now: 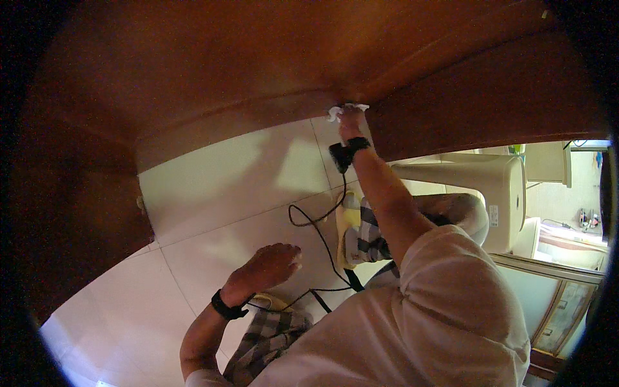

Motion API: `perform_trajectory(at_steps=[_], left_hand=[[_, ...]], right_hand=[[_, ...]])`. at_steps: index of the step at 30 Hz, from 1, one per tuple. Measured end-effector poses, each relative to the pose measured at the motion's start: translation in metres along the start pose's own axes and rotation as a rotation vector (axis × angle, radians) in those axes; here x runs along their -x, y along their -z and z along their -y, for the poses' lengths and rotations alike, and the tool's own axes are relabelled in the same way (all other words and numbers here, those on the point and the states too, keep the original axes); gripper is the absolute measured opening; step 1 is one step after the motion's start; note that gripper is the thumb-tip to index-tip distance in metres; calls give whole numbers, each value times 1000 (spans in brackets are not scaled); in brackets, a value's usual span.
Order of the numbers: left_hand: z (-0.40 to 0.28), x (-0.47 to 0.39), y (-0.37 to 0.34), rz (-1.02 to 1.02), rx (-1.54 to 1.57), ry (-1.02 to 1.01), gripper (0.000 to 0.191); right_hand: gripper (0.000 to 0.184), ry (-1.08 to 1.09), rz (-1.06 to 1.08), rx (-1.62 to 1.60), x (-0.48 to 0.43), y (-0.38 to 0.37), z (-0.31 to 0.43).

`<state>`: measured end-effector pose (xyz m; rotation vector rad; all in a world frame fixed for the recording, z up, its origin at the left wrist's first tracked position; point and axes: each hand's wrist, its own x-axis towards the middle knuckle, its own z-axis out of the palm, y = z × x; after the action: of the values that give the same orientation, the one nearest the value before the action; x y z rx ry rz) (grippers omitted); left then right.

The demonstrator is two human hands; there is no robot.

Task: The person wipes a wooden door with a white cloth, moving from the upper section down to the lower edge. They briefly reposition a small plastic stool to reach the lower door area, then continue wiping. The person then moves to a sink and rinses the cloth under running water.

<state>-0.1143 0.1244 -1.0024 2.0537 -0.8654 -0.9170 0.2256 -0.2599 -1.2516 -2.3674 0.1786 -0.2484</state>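
Note:
My right hand (351,124) reaches far forward and presses a crumpled white cloth or tissue (334,114) into a low corner. There a reddish-brown wooden panel (232,109) meets another brown wooden side (464,96) just above the floor. The fingertips are hidden by the hand and shadow. My left hand (268,265) hovers over the pale tiled floor (232,222), loosely curled, with nothing seen in it. Each wrist wears a black band, and a small black device (341,157) sits at the right one.
A black cable (319,232) loops from the device across the floor towards my body. Beside my right arm stands a cream plastic stool (503,193). My feet, in yellowish slippers (341,237), are below me. A framed glass door or cabinet (561,309) lies at the far right.

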Motion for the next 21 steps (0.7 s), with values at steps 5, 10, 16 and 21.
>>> perform_trajectory(at_steps=[5, 10, 16, 21], left_hand=[[8, -6, -8, -1, 83, 35, 27], [8, -2, -14, -161, 109, -46, 21], [13, -7, -16, 33, 15, 18, 32], [11, -10, -15, -45, 47, -71, 29]], right_hand=[[23, 272, 261, 752, -30, 38, -72], [23, 355, 235, 714, -31, 47, -74], [24, 469, 188, 574, -40, 105, -55], [25, 407, -14, 666, -66, 174, -2]])
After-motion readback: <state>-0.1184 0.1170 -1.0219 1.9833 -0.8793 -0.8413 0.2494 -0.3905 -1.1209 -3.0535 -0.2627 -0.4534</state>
